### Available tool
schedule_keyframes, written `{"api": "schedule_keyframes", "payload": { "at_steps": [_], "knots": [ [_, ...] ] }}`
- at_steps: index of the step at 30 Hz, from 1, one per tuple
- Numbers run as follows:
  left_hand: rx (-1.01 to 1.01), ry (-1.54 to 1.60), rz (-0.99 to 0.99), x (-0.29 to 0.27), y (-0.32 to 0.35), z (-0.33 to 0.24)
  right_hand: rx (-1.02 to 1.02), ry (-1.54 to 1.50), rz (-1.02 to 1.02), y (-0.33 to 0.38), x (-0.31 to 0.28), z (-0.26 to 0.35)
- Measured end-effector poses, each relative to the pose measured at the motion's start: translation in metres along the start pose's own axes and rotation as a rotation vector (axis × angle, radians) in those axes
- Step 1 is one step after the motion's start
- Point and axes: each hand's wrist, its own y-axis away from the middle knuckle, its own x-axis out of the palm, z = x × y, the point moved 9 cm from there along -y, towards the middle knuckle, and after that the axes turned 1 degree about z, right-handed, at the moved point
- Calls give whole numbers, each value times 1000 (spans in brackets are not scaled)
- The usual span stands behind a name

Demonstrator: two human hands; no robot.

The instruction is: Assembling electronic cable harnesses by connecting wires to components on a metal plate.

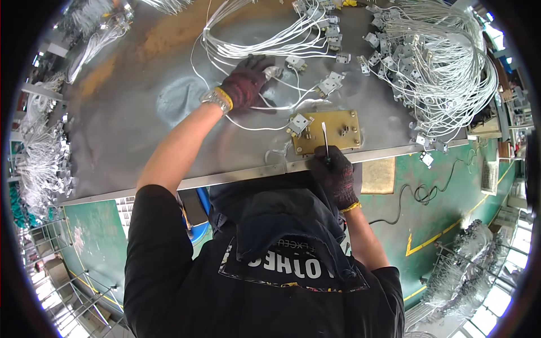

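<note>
My left hand (246, 85), in a dark red and black knit glove with a yellow cuff, is over the metal table among white wires (276, 107). Its fingers look spread; a pale patch at the fingertips is too unclear to name. In my right hand (336, 179), gloved the same way, is a screwdriver (324, 135) with its shaft pointing away from me over a brass-coloured fixture plate (329, 134). A small metal-and-white wired component (298, 124) sits at the plate's left end. Similar wired components (331, 83) lie just beyond the plate.
A bundle of white wires (265, 48) with metal ends lies at the far middle. Another large coiled wire pile (445, 73) fills the right of the table (129, 141). More wire bundles (42, 163) hang at the left. A black cable (425, 194) lies on the green floor.
</note>
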Motion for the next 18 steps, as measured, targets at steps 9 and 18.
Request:
{"api": "schedule_keyframes", "payload": {
  "at_steps": [9,18],
  "knots": [
    [12,118,-297,-75,2,-11,171,-60,38,7,0,-21],
    [-302,253,129,-32,48,-111,303,-347,38,-8,11,-1]
  ]
}}
